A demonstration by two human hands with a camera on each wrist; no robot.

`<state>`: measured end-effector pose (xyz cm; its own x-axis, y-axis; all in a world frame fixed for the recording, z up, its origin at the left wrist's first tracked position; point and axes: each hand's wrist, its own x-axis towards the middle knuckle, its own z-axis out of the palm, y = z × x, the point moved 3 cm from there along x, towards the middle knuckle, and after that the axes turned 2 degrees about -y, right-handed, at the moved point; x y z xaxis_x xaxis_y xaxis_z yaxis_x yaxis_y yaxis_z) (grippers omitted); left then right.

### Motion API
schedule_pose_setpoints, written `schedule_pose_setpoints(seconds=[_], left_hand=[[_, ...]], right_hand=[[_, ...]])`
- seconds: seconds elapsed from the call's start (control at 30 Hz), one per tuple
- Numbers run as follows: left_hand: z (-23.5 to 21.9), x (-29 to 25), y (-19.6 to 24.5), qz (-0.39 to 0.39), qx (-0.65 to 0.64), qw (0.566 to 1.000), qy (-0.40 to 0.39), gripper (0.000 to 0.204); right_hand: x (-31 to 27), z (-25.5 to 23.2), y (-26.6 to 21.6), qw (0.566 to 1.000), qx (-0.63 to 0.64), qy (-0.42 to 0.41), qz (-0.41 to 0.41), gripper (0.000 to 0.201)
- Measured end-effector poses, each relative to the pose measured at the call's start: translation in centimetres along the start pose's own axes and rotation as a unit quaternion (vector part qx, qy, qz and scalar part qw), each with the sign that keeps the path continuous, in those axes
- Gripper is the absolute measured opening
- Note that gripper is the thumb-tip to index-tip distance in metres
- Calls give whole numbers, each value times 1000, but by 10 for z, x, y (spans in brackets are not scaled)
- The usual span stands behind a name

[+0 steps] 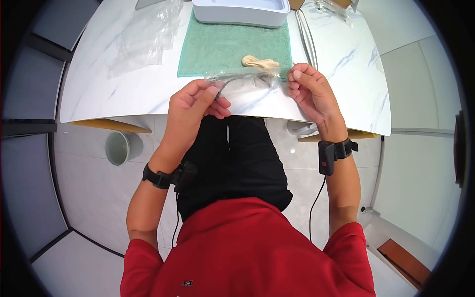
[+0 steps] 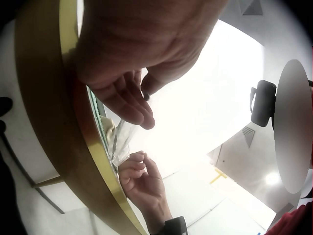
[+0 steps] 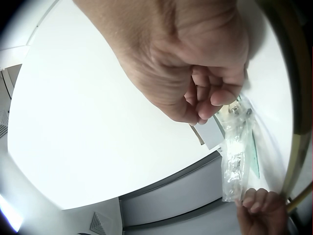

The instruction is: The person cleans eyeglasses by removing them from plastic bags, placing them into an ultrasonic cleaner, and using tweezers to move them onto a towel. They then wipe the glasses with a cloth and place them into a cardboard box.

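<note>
A clear plastic bag (image 1: 247, 76) with dark thin pieces inside stretches between the hands over the table's front edge. The left hand (image 1: 193, 101) pinches its left end between thumb and fingers, a small dark tip showing there. At the bag's right end is the right hand (image 1: 314, 91), thumb and fingertips together, fingers curled; the right wrist view shows its fingertips (image 3: 208, 115) near the bag (image 3: 234, 161), with the contact itself hidden. A beige bundle (image 1: 260, 63) lies on the green cloth (image 1: 222, 49) just behind the bag.
A pale tray (image 1: 240, 17) stands at the cloth's back edge. Empty clear bags (image 1: 146, 39) lie on the left of the table, a grey cable (image 1: 307, 39) on the right, with another clear packet (image 1: 334, 10) behind. A bin (image 1: 118, 148) stands on the floor at left.
</note>
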<state>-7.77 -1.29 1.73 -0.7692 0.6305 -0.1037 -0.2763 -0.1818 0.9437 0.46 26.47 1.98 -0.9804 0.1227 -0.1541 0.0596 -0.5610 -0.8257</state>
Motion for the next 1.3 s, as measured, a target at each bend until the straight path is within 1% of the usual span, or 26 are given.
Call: schedule_pose_setpoints(seconds=[0.23, 0.43, 0.53, 0.63, 1.03, 1.13, 1.23, 1.3], left_hand=[[2, 0, 4, -13, 4, 1000, 10, 28], [1, 5, 10, -2, 12, 1000, 15, 28], [-1, 9, 13, 6, 9, 1000, 6, 24], [-3, 13, 13, 4, 4, 1000, 6, 25], [-5, 18, 12, -16, -3, 1000, 21, 26], [-4, 18, 12, -15, -7, 1000, 19, 27], [-6, 20, 9, -13, -10, 1000, 13, 28], [-10, 19, 8, -10, -27, 1000, 8, 27]], right_hand=[[-1, -3, 1, 1000, 18, -6, -8, 5], [-2, -5, 2, 999, 32, -6, -13, 6], [-2, -7, 4, 999, 41, -16, -17, 7], [-2, -7, 4, 999, 46, -16, -17, 7], [-4, -1, 1, 1000, 23, -9, -16, 7], [-5, 4, -2, 1000, 6, -3, -11, 8], [-6, 19, -12, 998, -58, -13, -25, 13], [-3, 29, -23, 987, -155, -3, -53, 14]])
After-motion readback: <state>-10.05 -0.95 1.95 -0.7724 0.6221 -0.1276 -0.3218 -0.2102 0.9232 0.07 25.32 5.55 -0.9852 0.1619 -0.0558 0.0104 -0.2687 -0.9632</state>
